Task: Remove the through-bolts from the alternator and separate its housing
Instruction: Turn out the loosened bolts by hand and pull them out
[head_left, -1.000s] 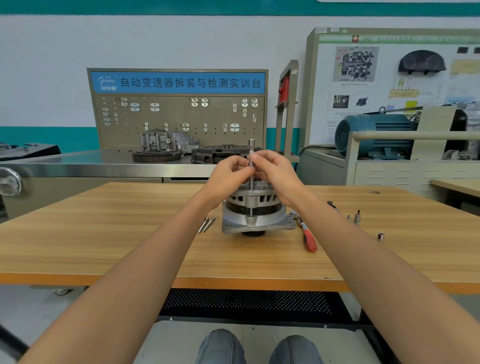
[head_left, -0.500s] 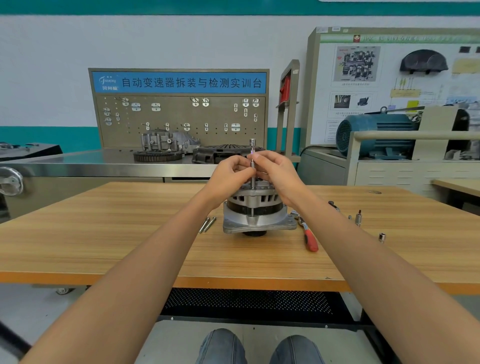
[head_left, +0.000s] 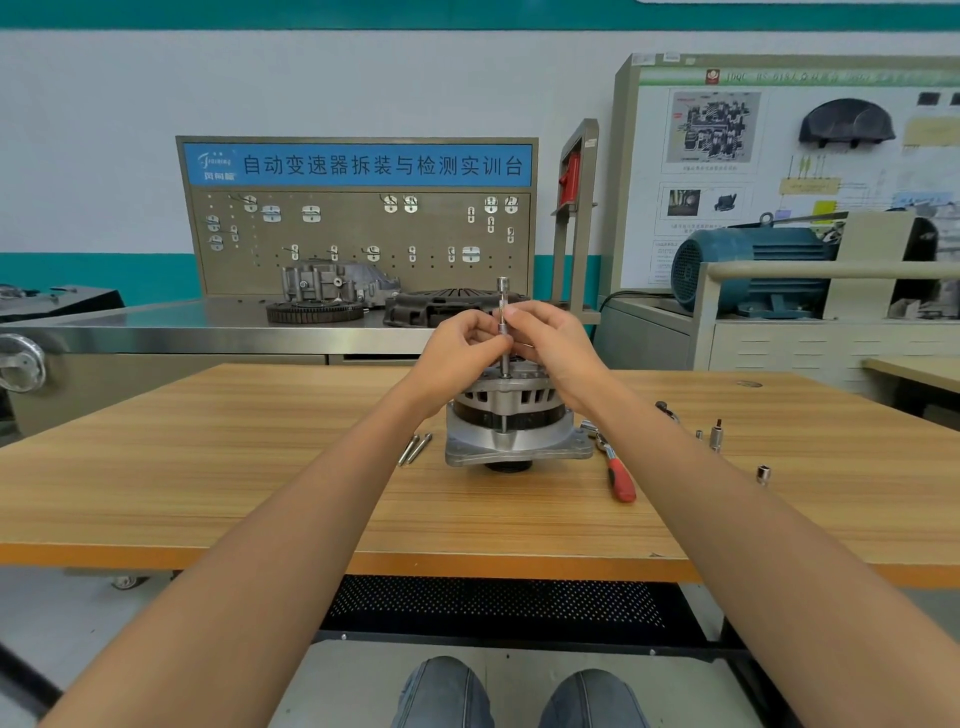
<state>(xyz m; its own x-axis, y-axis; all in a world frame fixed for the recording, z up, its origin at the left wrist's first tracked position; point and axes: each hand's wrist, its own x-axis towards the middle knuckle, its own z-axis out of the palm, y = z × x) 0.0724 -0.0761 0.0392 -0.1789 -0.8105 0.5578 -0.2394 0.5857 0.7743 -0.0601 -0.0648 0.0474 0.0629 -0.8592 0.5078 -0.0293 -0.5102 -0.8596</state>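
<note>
Head view: left hand (head_left: 464, 347) and right hand (head_left: 551, 347) pinch upright extension bar (head_left: 503, 312) atop ribbed grey alternator (head_left: 514, 421).

On our wooden table (head_left: 208, 493), the alternator (head_left: 511, 421) stands below our grip; bolts (head_left: 414, 448) left, ratchet (head_left: 615, 470) and sockets (head_left: 762, 474) right.

Bare forearms without sleeves, and blue denim jeans (head_left: 519, 693) covering both knees.
</note>
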